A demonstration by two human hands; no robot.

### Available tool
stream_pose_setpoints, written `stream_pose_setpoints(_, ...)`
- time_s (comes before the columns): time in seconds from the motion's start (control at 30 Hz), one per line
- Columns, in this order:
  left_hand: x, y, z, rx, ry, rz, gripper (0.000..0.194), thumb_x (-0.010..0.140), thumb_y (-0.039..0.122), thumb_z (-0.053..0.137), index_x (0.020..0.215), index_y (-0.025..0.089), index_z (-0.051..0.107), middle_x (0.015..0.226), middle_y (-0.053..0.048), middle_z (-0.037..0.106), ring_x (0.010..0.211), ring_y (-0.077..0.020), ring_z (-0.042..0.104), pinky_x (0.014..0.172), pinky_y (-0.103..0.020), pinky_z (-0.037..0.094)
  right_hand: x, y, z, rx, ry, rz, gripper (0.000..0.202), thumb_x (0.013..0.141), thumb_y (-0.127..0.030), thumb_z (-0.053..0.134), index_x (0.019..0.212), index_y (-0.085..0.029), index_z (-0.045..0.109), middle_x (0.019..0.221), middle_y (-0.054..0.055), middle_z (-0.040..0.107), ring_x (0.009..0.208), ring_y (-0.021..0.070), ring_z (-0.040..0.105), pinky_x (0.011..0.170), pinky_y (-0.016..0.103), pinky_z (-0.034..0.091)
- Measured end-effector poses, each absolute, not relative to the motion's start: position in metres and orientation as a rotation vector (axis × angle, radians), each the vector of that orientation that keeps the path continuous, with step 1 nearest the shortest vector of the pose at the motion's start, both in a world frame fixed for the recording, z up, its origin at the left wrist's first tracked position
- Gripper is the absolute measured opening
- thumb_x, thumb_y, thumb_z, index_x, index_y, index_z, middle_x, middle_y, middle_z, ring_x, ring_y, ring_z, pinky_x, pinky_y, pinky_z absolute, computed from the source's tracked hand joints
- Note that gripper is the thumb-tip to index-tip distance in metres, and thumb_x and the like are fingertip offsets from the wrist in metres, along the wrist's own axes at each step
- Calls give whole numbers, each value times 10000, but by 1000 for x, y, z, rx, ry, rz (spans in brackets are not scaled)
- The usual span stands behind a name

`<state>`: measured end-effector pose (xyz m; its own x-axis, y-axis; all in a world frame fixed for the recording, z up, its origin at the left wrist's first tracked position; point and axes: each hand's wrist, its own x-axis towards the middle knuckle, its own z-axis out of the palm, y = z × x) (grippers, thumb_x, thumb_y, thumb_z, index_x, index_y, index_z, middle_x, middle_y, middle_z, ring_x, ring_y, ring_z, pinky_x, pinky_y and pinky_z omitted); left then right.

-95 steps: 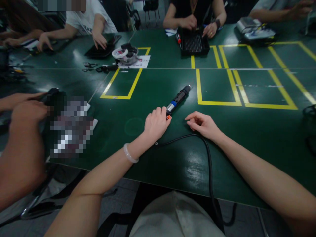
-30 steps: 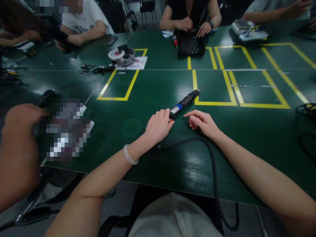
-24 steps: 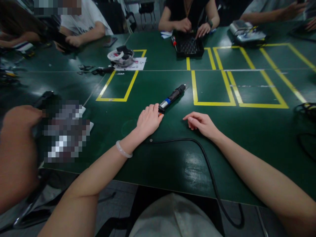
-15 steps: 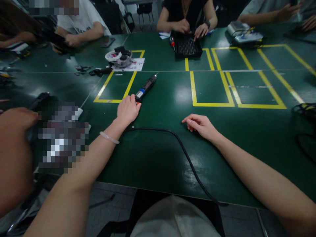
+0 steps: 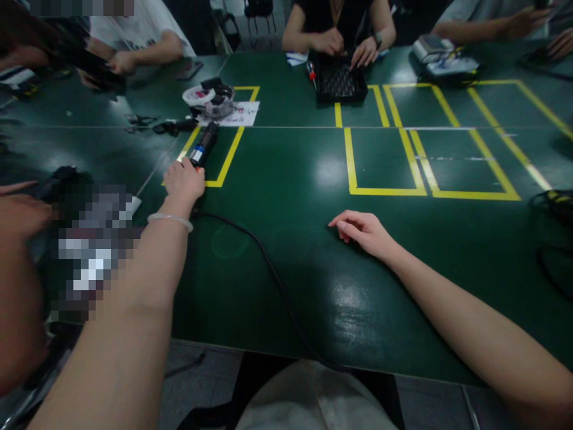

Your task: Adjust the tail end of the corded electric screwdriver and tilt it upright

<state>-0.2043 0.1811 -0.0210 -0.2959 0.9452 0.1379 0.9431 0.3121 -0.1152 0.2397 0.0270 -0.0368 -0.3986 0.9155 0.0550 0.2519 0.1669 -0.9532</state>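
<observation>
My left hand [image 5: 184, 182] is wrapped round the rear of an electric screwdriver [image 5: 205, 146], a dark cylinder with a blue and white band. The tool lies over the left yellow-taped rectangle [image 5: 229, 156], pointing away from me. A black cord [image 5: 273, 272] runs from beside my left wrist across the table to its near edge. My right hand [image 5: 360, 232] rests on the green table [image 5: 286, 200], fingers loosely bent and partly apart, with nothing in it.
Beyond the screwdriver sits a clear round container [image 5: 210, 100] on a white paper [image 5: 247, 113]. A person opposite has both hands at a black tray [image 5: 341, 86]. More taped rectangles lie to the right, with cables [image 5: 557, 206] at the right edge. Another person's arm [image 5: 20, 286] is close at left.
My left hand has moved left with the screwdriver, bringing it over the left taped rectangle. The cord has shifted left with it. My right hand has stayed nearly still.
</observation>
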Motion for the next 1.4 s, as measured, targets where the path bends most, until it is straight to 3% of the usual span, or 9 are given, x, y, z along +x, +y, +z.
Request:
stream_pose_setpoints(0.17, -206, 179, -22, -1765, -2370, -7, 532, 1035, 380, 423, 1393, -11, 380, 1434, -235, 490, 1226, -297, 448, 1029, -463, 376, 240, 27, -37, -1114, -1790, 1258, 295, 964, -405, 584, 983, -150, 731, 698, 15, 635, 597, 124, 586, 574, 243, 463)
stream_pose_setpoints(0.43, -207, 179, -24, -1737, -2354, -28, 594, 1011, 447, 487, 1402, 3, 430, 1393, -269, 521, 1231, -353, 490, 991, -461, 411, 239, 26, -35, -1111, -1829, 1227, 294, 959, -401, 585, 972, -149, 735, 688, 16, 636, 591, 126, 581, 576, 248, 457)
stream_pose_setpoints(0.73, -201, 171, -20, -1720, -2399, -57, 529, 1054, 452, 394, 1324, -1, 444, 1363, -226, 542, 1187, -305, 495, 1005, -491, 415, 239, 27, -37, -1128, -1822, 1236, 298, 955, -407, 586, 980, -150, 734, 698, 18, 638, 594, 131, 581, 579, 256, 461)
stream_pose_setpoints(0.97, -199, 166, -25, -1729, -2370, -134, 553, 1004, 427, 455, 1386, 27, 463, 1390, -270, 523, 1270, -381, 489, 1001, -503, 412, 238, 26, -35, -1117, -1835, 1217, 294, 951, -399, 581, 964, -146, 731, 692, 16, 633, 588, 128, 577, 573, 252, 454)
stream_pose_setpoints(1.23, -199, 167, -19, -1740, -2398, -61, 506, 1008, 383, 462, 1349, 11, 422, 1383, -227, 534, 1210, -313, 494, 1006, -485, 416, 238, 26, -36, -1122, -1845, 1221, 295, 952, -396, 579, 978, -142, 726, 701, 19, 638, 609, 133, 591, 591, 252, 467)
stream_pose_setpoints(1.4, -198, 164, -20, -1740, -2358, -50, 498, 1025, 396, 418, 1361, 29, 436, 1378, -219, 544, 1209, -319, 507, 990, -456, 424, 238, 26, -36, -1128, -1849, 1216, 293, 950, -397, 580, 976, -146, 728, 695, 18, 642, 604, 135, 590, 588, 254, 463)
